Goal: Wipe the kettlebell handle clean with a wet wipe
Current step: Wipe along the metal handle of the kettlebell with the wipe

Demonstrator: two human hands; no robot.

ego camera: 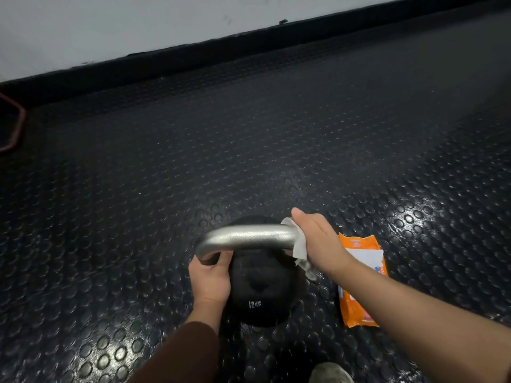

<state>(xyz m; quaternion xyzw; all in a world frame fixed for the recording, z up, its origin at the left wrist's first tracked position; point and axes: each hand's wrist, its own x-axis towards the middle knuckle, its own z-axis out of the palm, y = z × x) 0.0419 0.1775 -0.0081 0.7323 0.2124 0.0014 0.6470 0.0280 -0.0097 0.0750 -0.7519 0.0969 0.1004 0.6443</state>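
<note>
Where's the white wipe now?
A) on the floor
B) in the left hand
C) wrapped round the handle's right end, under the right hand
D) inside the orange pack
C: the right hand grips the wipe against the handle at its right bend; the left hand holds bare metal.

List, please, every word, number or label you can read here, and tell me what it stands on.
"12KG": white, on the black kettlebell body; blurred, so a likely reading only.
Print on the orange wet wipe pack: too blurred to read.
No other text shows.
</note>
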